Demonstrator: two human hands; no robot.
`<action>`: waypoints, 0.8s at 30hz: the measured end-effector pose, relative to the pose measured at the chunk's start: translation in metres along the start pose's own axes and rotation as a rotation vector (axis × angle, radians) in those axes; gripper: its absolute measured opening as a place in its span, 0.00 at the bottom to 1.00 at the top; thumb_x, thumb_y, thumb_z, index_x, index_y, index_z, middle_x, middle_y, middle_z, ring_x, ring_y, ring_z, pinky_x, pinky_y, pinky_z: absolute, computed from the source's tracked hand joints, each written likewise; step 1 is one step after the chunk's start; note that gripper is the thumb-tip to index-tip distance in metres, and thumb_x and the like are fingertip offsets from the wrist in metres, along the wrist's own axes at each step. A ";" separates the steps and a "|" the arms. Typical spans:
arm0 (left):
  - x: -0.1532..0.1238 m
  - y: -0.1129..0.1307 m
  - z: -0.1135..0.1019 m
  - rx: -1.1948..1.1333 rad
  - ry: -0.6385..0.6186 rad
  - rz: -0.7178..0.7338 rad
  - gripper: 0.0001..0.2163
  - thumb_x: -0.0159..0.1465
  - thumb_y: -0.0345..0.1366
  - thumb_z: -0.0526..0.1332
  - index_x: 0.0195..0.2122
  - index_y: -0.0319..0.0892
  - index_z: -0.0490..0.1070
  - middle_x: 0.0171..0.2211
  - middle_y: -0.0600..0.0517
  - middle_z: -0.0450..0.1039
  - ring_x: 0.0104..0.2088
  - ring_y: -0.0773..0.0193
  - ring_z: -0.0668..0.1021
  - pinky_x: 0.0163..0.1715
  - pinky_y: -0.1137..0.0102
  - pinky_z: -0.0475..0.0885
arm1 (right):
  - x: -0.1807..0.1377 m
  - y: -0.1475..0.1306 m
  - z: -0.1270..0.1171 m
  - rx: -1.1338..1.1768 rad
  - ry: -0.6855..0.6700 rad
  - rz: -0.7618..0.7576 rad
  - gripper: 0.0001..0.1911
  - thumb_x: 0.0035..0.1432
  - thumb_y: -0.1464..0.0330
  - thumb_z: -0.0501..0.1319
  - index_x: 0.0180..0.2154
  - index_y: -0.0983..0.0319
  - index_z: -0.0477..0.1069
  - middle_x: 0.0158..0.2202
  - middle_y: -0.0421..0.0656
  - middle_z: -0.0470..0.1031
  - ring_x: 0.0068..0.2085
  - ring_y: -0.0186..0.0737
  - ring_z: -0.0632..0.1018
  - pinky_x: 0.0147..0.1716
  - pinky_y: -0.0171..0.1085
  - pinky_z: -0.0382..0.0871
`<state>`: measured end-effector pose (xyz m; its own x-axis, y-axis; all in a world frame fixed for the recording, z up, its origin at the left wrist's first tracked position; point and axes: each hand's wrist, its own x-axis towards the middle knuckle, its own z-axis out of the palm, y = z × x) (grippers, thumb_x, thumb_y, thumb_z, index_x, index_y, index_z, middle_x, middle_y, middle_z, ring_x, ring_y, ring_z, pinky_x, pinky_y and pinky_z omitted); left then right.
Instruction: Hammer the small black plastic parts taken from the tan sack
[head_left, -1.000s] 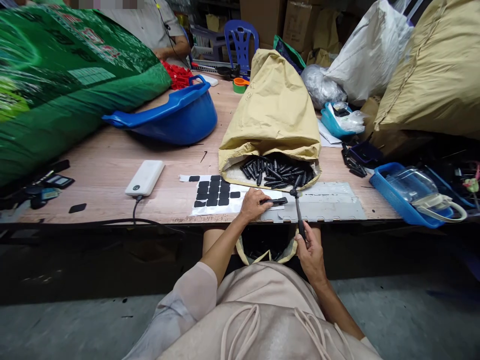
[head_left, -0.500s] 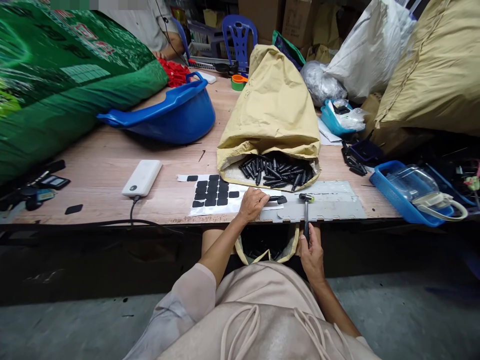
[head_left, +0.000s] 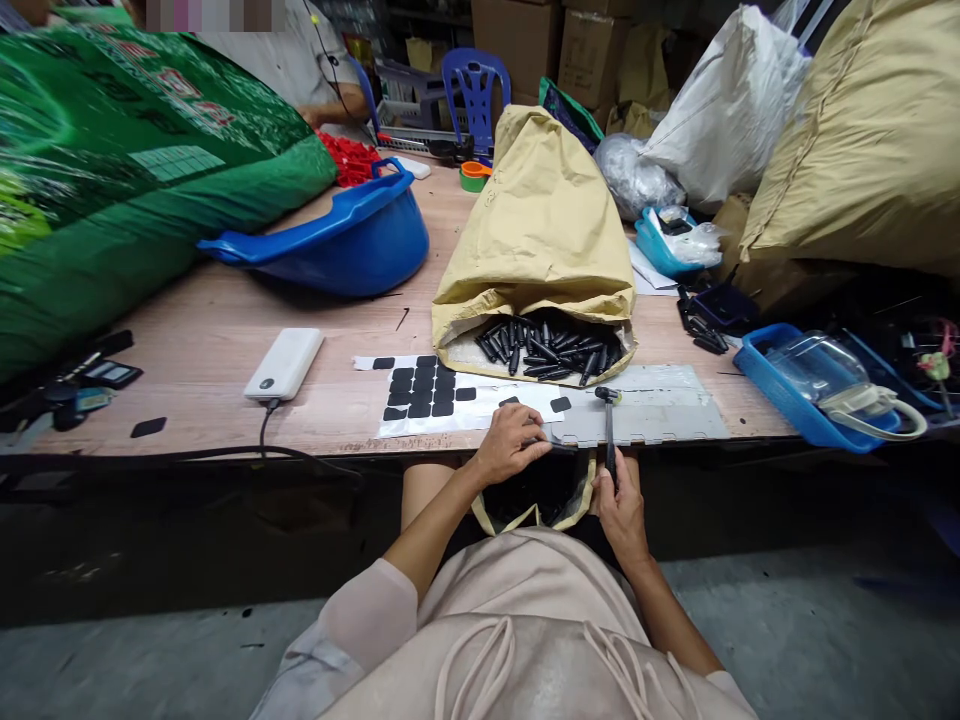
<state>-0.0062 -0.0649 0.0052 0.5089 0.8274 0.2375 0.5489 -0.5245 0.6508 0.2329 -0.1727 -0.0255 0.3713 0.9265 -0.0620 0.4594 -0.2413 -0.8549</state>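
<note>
My left hand (head_left: 514, 441) is at the table's front edge, fingers bent and slightly apart. Just beyond its fingertips, a slim black piece (head_left: 566, 447) lies level at the edge, above an open sack (head_left: 583, 505) of dark pieces on my lap. My right hand (head_left: 622, 508) grips the handle of a small hammer (head_left: 610, 430), its head resting over the grey plate (head_left: 660, 400). White backing sheet (head_left: 480, 412) with rows of black rounded stickers (head_left: 422, 385) lies left of the plate. Behind it, a tan sack (head_left: 547, 230) opens toward me, showing many black pen-like pieces (head_left: 551, 345).
A blue basin (head_left: 337, 245) and a white power bank (head_left: 285, 363) with a cable stand left. Far left bulges a green sack (head_left: 165, 160). On the right are a blue tray (head_left: 810, 395) and large bags (head_left: 862, 140). A person (head_left: 315, 75) sits across the table.
My left hand has moved down toward me, from over the sheet to the table edge. The black piece has come along and now sits past the fingertips. The hammer stays nearly still.
</note>
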 end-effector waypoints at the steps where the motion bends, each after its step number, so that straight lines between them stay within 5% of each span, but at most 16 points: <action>1: -0.007 0.003 0.002 0.013 -0.019 0.017 0.09 0.70 0.44 0.64 0.38 0.48 0.81 0.53 0.48 0.76 0.56 0.52 0.72 0.60 0.55 0.62 | 0.000 0.000 0.000 -0.008 0.005 -0.001 0.38 0.67 0.51 0.53 0.69 0.67 0.65 0.35 0.46 0.81 0.33 0.42 0.81 0.37 0.38 0.76; 6: -0.023 0.011 0.010 0.075 -0.053 0.048 0.08 0.62 0.42 0.72 0.40 0.48 0.81 0.59 0.47 0.73 0.61 0.47 0.70 0.62 0.52 0.62 | 0.001 -0.001 -0.001 -0.043 0.000 0.001 0.38 0.67 0.51 0.52 0.69 0.67 0.66 0.35 0.47 0.81 0.33 0.43 0.81 0.38 0.39 0.76; 9: -0.014 0.010 0.008 0.026 0.022 0.003 0.09 0.60 0.41 0.74 0.38 0.47 0.79 0.52 0.47 0.77 0.55 0.50 0.73 0.58 0.54 0.66 | 0.002 -0.002 -0.002 -0.058 -0.008 0.001 0.38 0.67 0.51 0.52 0.69 0.65 0.66 0.35 0.47 0.81 0.33 0.44 0.81 0.38 0.39 0.76; 12: 0.008 0.000 0.000 -0.008 0.208 -0.174 0.06 0.64 0.40 0.69 0.36 0.45 0.75 0.39 0.49 0.79 0.44 0.55 0.76 0.48 0.60 0.71 | 0.002 0.001 -0.001 -0.057 0.001 -0.012 0.37 0.67 0.51 0.53 0.69 0.65 0.66 0.38 0.49 0.82 0.37 0.45 0.82 0.41 0.40 0.77; 16: 0.050 -0.025 -0.012 0.037 0.470 -0.488 0.07 0.63 0.41 0.68 0.38 0.46 0.74 0.34 0.51 0.77 0.39 0.56 0.77 0.39 0.64 0.71 | 0.003 0.007 0.001 -0.055 0.031 -0.062 0.36 0.68 0.52 0.53 0.69 0.65 0.66 0.43 0.51 0.83 0.43 0.47 0.83 0.44 0.40 0.77; 24: 0.084 -0.044 -0.019 0.121 0.422 -0.734 0.06 0.60 0.41 0.69 0.34 0.45 0.79 0.39 0.45 0.80 0.41 0.49 0.80 0.36 0.62 0.69 | 0.003 0.011 0.001 -0.088 0.040 -0.109 0.34 0.69 0.52 0.53 0.69 0.63 0.67 0.46 0.51 0.83 0.50 0.48 0.83 0.47 0.40 0.78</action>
<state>-0.0002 0.0315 0.0105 -0.2791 0.9589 0.0502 0.7225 0.1753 0.6688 0.2387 -0.1723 -0.0353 0.3466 0.9366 0.0513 0.5674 -0.1658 -0.8066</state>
